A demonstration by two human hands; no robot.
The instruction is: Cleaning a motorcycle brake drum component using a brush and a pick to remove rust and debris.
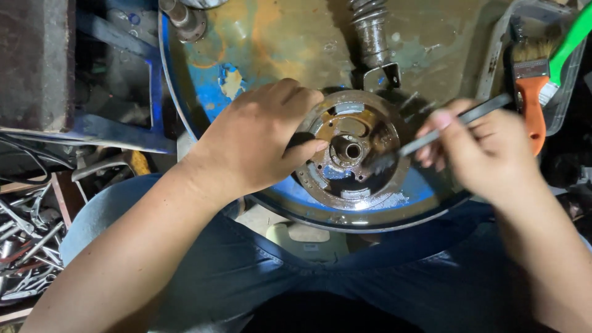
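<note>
drum top (271,37), disc (351,148) under left hand (259,139)

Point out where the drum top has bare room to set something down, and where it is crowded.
Bare room: the rusty stretch of the drum top between the metal post and the shock absorber. Crowded: the near edge, where the left hand holds the round metal part and the right hand works a thin brush.

surface: a round blue drum top (259,80), paint flaking and rusting, is carrying the parts
centre: a round rusty metal disc (351,151) is lying flat on it
far edge: a coiled spring shaft (372,34) is resting there
right edge: a clear plastic tray (502,55) is sitting partly on it
</note>
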